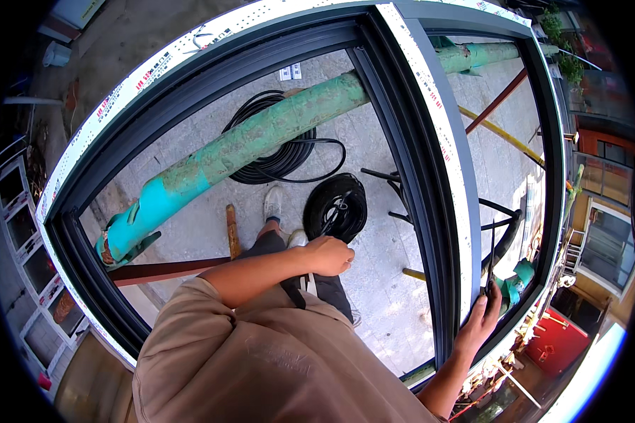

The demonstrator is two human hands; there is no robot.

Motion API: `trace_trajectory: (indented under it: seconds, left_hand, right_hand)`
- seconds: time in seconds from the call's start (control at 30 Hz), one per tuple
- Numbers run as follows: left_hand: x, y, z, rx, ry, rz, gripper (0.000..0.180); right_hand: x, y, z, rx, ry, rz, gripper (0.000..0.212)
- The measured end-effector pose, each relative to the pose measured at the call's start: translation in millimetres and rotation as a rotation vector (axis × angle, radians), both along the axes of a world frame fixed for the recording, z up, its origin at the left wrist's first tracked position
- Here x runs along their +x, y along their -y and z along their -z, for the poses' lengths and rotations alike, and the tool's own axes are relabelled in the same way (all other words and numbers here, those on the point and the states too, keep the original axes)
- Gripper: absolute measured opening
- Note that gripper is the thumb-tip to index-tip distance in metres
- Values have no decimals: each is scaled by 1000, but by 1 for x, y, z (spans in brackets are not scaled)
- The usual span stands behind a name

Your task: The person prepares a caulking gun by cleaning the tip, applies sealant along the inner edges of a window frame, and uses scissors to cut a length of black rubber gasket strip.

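My left hand [330, 256] is closed in front of my body, fingers curled in. Whatever is in it, if anything, is hidden. Just beyond it on the floor lies a coil of thin black strip [356, 201]. Over at the lower right my right hand [478, 321] pinches a thin black strip [490, 276] against the inner side of a dark window frame [430, 233]. White printed protective film [430, 99] covers the frame's outer face and its upright divider. The frame stands around my view, with my left forearm across its larger opening.
A green-and-turquoise pole [261, 134] crosses behind the frame. Below it lies a larger coil of black hose [300, 158]. A dark red bar [169, 271] and a wooden stick [232, 229] are at the left. White lattice frames [32, 243] stand further left.
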State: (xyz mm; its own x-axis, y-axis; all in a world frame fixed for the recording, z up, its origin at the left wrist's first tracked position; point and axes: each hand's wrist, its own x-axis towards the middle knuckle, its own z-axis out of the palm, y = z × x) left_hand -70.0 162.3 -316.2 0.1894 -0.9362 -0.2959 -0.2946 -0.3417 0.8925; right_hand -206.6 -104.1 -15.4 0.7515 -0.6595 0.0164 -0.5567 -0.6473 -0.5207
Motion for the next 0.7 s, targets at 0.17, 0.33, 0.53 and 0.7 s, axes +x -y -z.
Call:
trace_trajectory:
  seconds: [0.17,0.33,0.53,0.7]
  left_hand:
    - [22,-28,109,272,-6,-239,28]
    - [25,-61,248,506,-50,-597,25]
    - [12,-79,338,533,-118,-730,30]
    - [8,-108,430,643,-296,-824,35]
  right_hand:
    - [-3,0,0,39,5,99,51]
    - [5,-4,-7,-16,-93,294,63]
    - [-2,11,-9,-120,-24,589,65]
    - [2,7,-12,-193,-11,562,64]
